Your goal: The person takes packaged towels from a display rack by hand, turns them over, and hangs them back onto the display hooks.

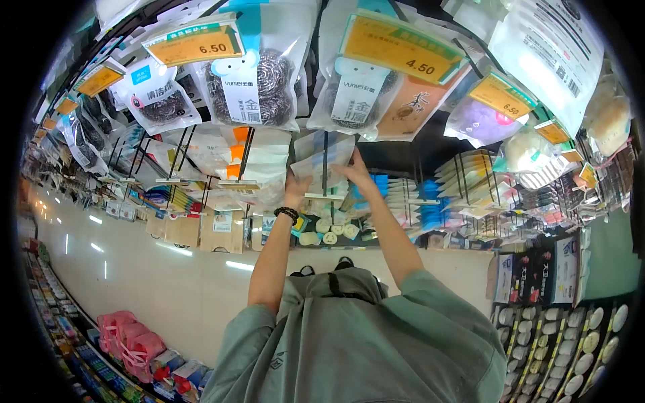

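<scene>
A translucent whitish packet (316,161) hangs at a display hook, between my two hands. My left hand (295,191), below a dark beaded bracelet (287,214), is closed at the packet's lower left edge. My right hand (357,176) grips the right edge, its thumb over the front and its fingers partly hidden behind. The hook's black rod (326,154) crosses in front of the packet. Just above hang bags of metal scouring balls (250,91), and a second such bag (355,94) hangs beside them.
Yellow price tags (403,50) stick out overhead on the hooks. Blue packs (433,205) hang to the right, cutting boards (222,230) stand low on the left. Pink bundles (131,342) lie behind on the left, across the tiled floor (168,275). Black boxes (537,275) stand at the right.
</scene>
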A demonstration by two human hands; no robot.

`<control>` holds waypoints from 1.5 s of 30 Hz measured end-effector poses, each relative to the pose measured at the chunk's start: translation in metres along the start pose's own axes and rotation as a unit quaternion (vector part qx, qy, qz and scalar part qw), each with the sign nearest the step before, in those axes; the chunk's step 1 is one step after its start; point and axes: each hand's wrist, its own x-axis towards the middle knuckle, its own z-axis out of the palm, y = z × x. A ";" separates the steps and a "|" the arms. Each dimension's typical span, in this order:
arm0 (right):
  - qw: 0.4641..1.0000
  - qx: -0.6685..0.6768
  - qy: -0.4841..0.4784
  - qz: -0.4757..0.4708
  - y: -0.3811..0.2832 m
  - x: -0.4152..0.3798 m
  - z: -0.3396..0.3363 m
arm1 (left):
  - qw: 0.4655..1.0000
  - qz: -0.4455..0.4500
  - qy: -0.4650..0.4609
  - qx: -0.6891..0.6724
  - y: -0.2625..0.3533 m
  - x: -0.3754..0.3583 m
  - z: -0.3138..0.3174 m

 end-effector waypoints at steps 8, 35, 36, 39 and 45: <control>1.000 -0.014 -0.005 -0.027 0.020 0.011 -0.011 | 0.996 -0.057 0.045 0.050 0.007 0.026 0.014; 0.987 -0.123 0.091 -0.053 0.050 -0.009 0.011 | 0.977 -0.040 0.123 0.170 -0.018 0.040 0.015; 0.984 -0.124 0.113 -0.059 0.057 -0.007 0.014 | 0.984 -0.029 0.104 0.142 -0.017 0.036 0.014; 0.974 -0.137 0.166 -0.072 0.073 -0.002 0.022 | 0.991 0.011 0.081 0.108 -0.018 0.019 0.013; 0.962 -0.189 0.185 -0.064 0.088 -0.006 0.025 | 0.984 0.018 0.090 0.155 -0.020 0.002 0.015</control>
